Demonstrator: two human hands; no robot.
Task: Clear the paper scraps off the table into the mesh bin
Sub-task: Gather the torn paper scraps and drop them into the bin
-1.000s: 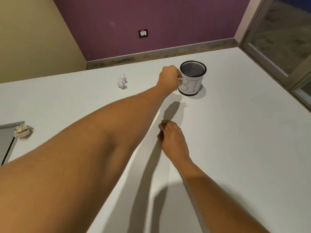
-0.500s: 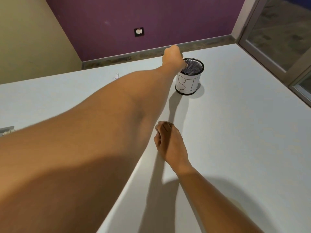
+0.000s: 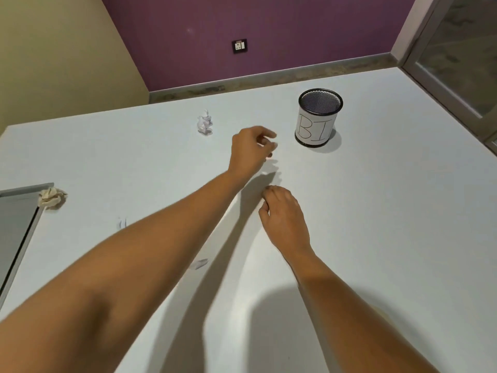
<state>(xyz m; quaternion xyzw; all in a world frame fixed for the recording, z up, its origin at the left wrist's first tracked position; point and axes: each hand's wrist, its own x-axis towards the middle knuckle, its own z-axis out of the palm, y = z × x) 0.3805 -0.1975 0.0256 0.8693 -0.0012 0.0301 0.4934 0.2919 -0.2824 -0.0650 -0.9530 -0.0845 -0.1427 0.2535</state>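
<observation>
The black mesh bin (image 3: 320, 103), wrapped in a white label with handwritten letters, stands upright at the far right of the white table (image 3: 390, 211). My left hand (image 3: 250, 149) hovers to its left, fingers apart and empty. My right hand (image 3: 285, 216) rests on the table nearer me, fingers loosely curled, with nothing visible in it. A crumpled white paper ball (image 3: 205, 124) lies far left of the bin. A beige crumpled ball (image 3: 52, 197) sits at the left edge. Two small white scraps (image 3: 122, 224) (image 3: 200, 263) lie beside my left forearm.
A grey flat panel (image 3: 16, 232) lies at the table's left edge beside the beige ball. A purple wall with a socket (image 3: 239, 46) stands behind the table. A glass door frame (image 3: 443, 76) runs along the right.
My left hand held a white scrap beside the bin, rose over its rim, and has now drawn back left and down, open and empty. My right hand stayed in place.
</observation>
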